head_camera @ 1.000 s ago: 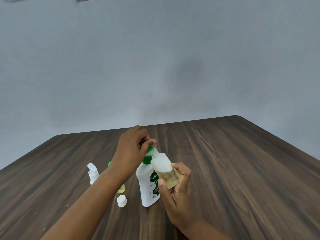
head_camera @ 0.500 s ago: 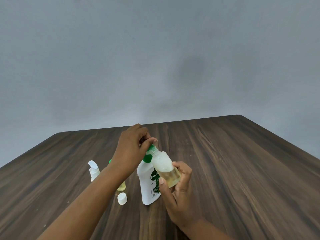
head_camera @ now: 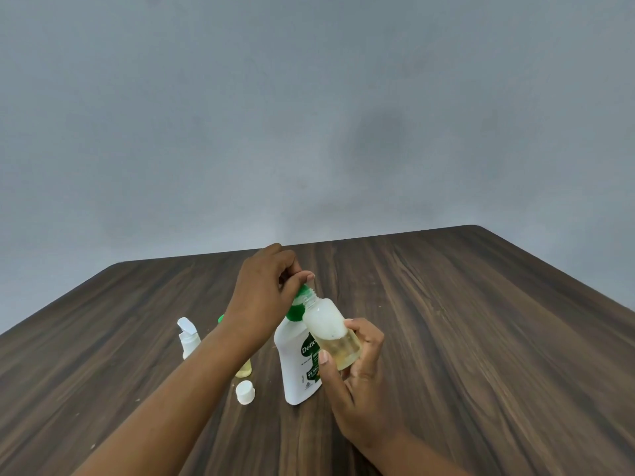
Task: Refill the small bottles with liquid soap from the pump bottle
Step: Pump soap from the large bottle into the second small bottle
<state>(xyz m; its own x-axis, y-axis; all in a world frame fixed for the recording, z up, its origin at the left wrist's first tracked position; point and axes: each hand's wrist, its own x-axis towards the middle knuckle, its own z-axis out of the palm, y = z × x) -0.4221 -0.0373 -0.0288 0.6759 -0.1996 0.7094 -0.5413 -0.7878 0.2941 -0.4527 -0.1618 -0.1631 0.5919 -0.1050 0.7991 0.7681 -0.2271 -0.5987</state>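
A white pump bottle (head_camera: 298, 369) with a green pump head stands on the dark wooden table (head_camera: 481, 338). My left hand (head_camera: 264, 300) is closed over the green pump head, thumb on top. My right hand (head_camera: 357, 383) grips a small clear bottle (head_camera: 331, 333), tilted, with its open neck up against the pump spout. Yellowish soap fills its lower part and white foam sits above. The spout itself is hidden by my thumb.
Left of the pump bottle lie a loose white cap (head_camera: 245, 392), a small bottle of yellow liquid (head_camera: 244, 370) partly behind my forearm, and a white flip-top bottle (head_camera: 188, 336). A plain grey wall rises behind the table's far edge.
Both hands and the bottles have stayed almost still. The camera has tipped slightly, shifting everything a little upward in the picture.
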